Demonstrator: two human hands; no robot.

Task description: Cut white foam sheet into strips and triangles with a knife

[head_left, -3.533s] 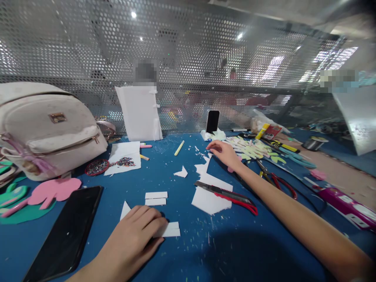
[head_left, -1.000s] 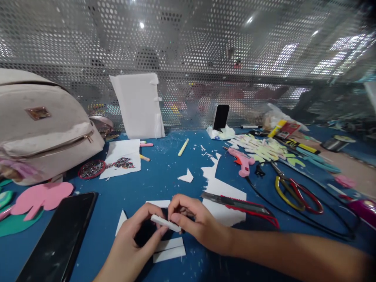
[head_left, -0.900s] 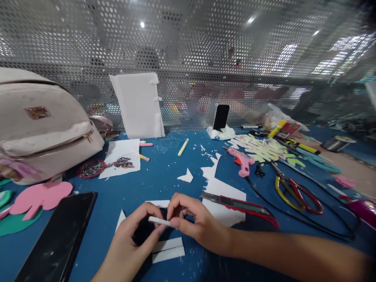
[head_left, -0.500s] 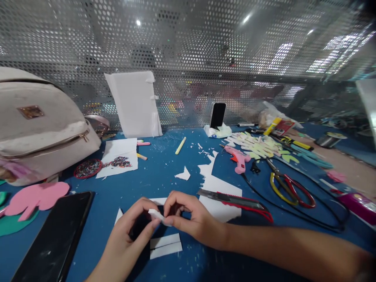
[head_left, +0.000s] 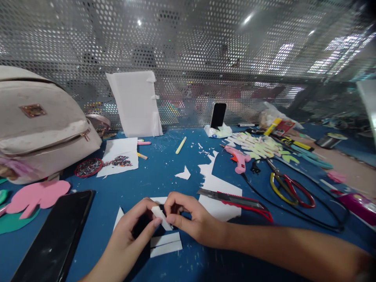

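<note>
Between my two hands is a small folded strip of white paper (head_left: 162,217), tilted above the blue table. My left hand (head_left: 133,224) pinches its left end between thumb and fingers. The fingers of my right hand (head_left: 188,217) are curled closed at its right end; the fingertips partly hide that edge. Just below lie two flat white paper strips (head_left: 166,244), side by side with a dark gap between them. A red utility knife (head_left: 235,199) rests on a torn white sheet (head_left: 221,187) right of my right hand.
At left are a black phone (head_left: 55,237), a pink cutout (head_left: 44,196) and a pale backpack (head_left: 44,125). A pink glue gun (head_left: 239,158), its cord, and pliers (head_left: 289,188) with red and yellow handles lie at right. A second phone (head_left: 218,116) stands at the back.
The folded paper strip has turned between my fingers, so more of its flat face shows. Both hands stay in nearly the same place.
</note>
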